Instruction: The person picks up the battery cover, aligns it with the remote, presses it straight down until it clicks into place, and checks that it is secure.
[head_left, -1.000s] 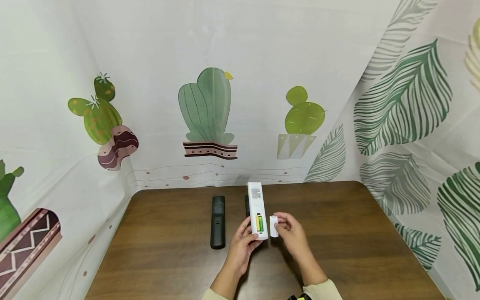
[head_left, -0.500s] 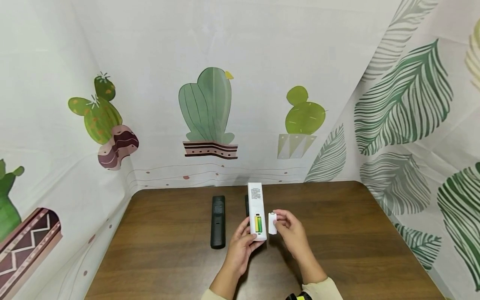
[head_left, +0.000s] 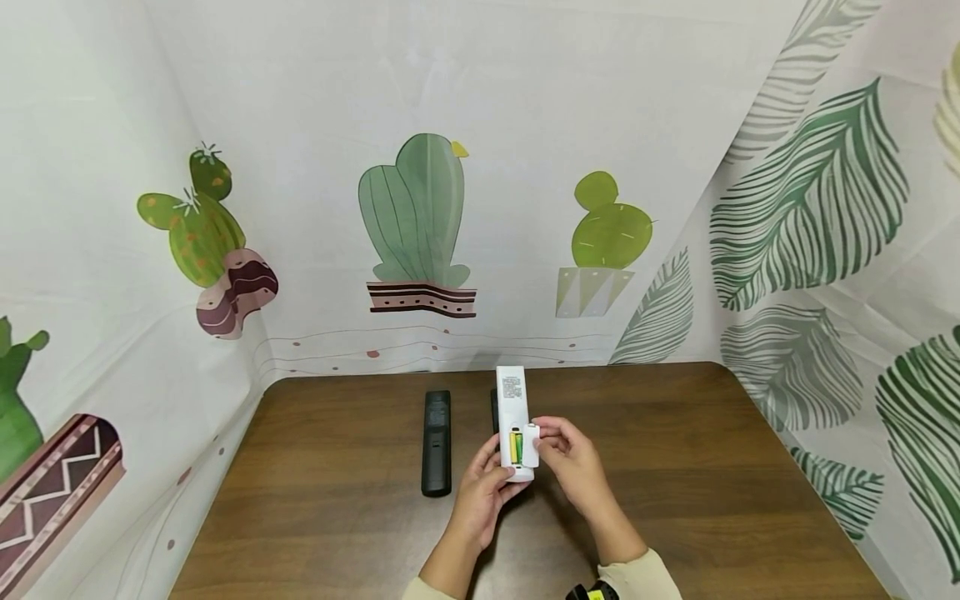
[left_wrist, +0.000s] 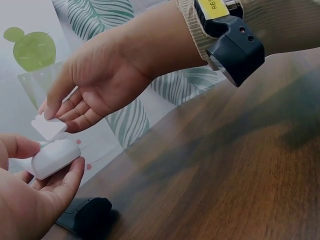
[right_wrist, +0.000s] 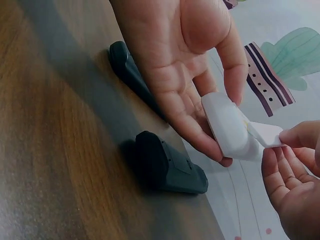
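A white remote control [head_left: 513, 408] is held back side up by my left hand [head_left: 480, 498], thumb on its lower edge and fingers beneath. Its battery compartment is uncovered, and batteries [head_left: 515, 448] with yellow and green wrappers lie inside. Between thumb and fingers my right hand [head_left: 576, 467] pinches the white battery cover [head_left: 531, 446], which overlaps the compartment's right side in the head view. In the left wrist view the cover [left_wrist: 50, 127] sits just over the remote's rounded end [left_wrist: 57, 157]. From the right wrist view the cover [right_wrist: 266, 134] appears tilted against the remote [right_wrist: 230, 125].
A black remote [head_left: 437, 444] lies on the brown wooden table [head_left: 337, 500] left of my hands. Another black remote [right_wrist: 167, 165] lies beneath the white one, mostly hidden in the head view. A cactus-print cloth [head_left: 517, 125] hangs behind the table's far edge.
My right hand has moved left with the battery cover, from beside the white remote to over its compartment's right side. My left hand has barely moved.
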